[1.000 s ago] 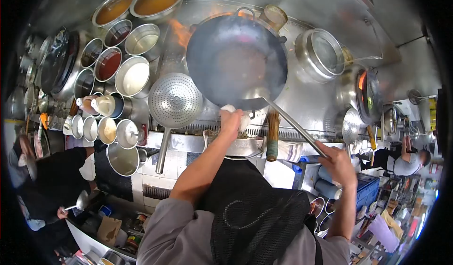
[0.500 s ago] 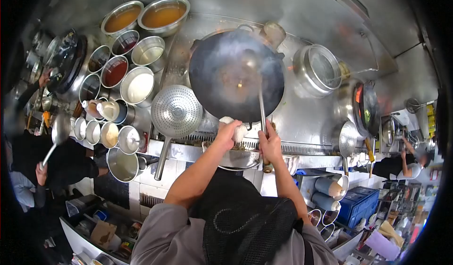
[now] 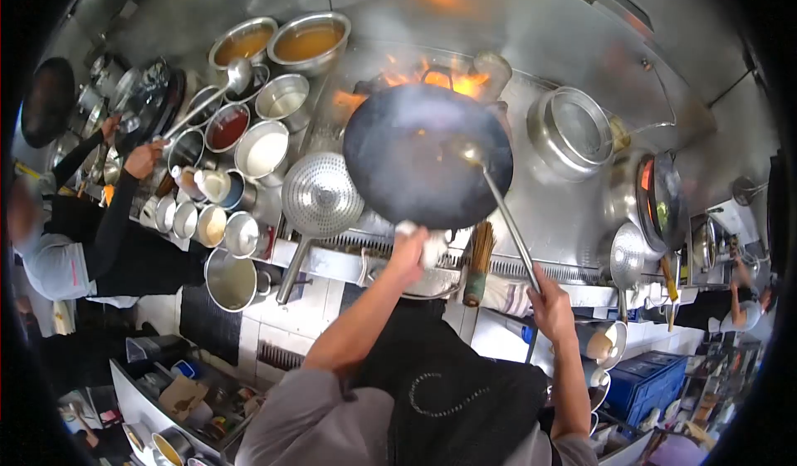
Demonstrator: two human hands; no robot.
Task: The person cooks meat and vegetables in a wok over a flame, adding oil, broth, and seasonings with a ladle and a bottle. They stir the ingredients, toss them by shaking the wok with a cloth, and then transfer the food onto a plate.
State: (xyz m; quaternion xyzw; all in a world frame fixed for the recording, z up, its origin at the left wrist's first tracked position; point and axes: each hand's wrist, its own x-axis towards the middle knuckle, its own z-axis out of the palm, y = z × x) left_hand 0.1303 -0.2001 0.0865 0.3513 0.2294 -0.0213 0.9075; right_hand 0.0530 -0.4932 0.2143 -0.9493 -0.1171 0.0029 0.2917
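My left hand is closed on a bunched white cloth at the near edge of a black wok. The wok is tilted off the burner, and flames rise behind its far rim. Steam blurs what lies inside it, so I cannot make out the food. Closed round the long handle of a metal ladle, my right hand is off to the right of the wok. The ladle's bowl is over the wok's right inside.
A perforated skimmer lies left of the wok. Farther left stand several seasoning containers and two bowls of amber liquid. A bamboo brush is at the front edge; stacked pots sit right. A co-worker reaches a ladle from the left.
The wok has tilted toward me, and flames now show behind it. My right hand has moved right and down with the ladle. The co-worker's ladle has moved up over the seasoning containers.
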